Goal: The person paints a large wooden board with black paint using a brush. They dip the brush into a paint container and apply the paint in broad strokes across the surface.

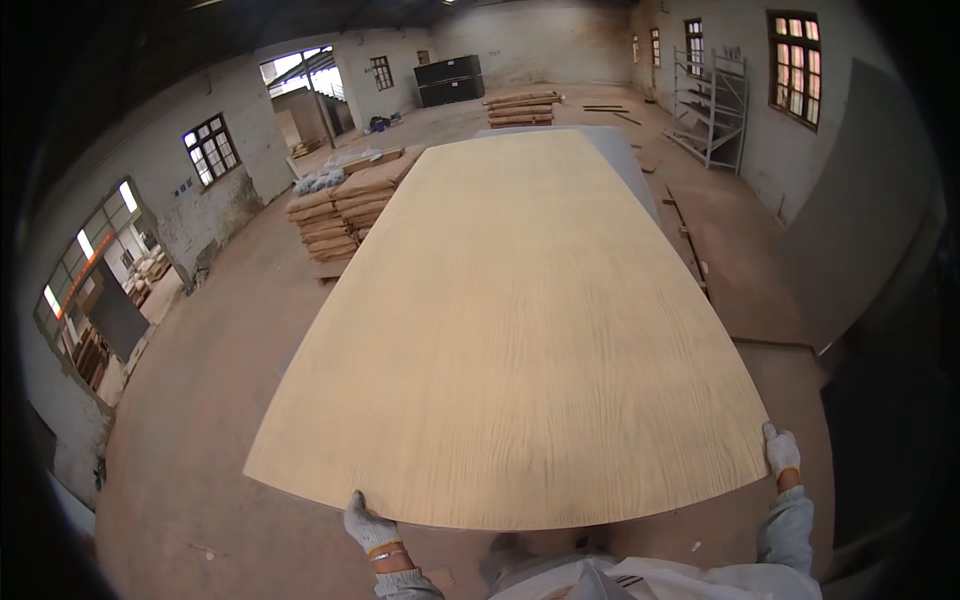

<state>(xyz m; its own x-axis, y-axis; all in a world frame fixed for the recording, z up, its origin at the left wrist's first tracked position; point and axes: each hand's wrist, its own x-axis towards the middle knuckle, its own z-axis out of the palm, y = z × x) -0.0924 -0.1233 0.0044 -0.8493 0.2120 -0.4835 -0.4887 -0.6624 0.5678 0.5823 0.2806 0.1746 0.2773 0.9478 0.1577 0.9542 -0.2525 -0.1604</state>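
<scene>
A large pale wood-grain panel (510, 330) stretches away from me, its near edge at waist height. My left hand (370, 525), in a white knit glove, grips that near edge left of the middle, with the thumb on top and the other fingers hidden beneath. At the near right corner my right hand (781, 449), gloved the same way, is closed on the panel's side edge. Past the far right side of the panel shows a grey sheet surface (632, 170), lying under or behind it.
Brown-wrapped stacks (340, 215) stand on a pallet left of the panel. Farther off are another stack (522, 108), black crates (448, 82) and a metal rack (712, 110). A large grey board (850, 200) leans at the right wall. Strips (686, 235) lie on the floor.
</scene>
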